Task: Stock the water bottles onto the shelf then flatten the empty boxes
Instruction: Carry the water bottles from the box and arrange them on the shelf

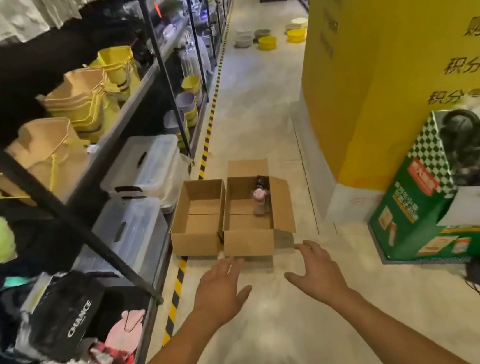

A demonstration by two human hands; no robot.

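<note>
Empty hands [271, 278] nearest; green carton [413, 208] right, clear bins [142, 167] left.

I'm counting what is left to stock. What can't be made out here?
Head view only.
Right box: its near wall hides the front of its floor; more bottles there cannot be ruled out.
Dark item behind the pink bottle: too small to identify.
Green carton: cut off by the right edge, contents blurred.
Lower-left shelf goods: blurred.
</note>
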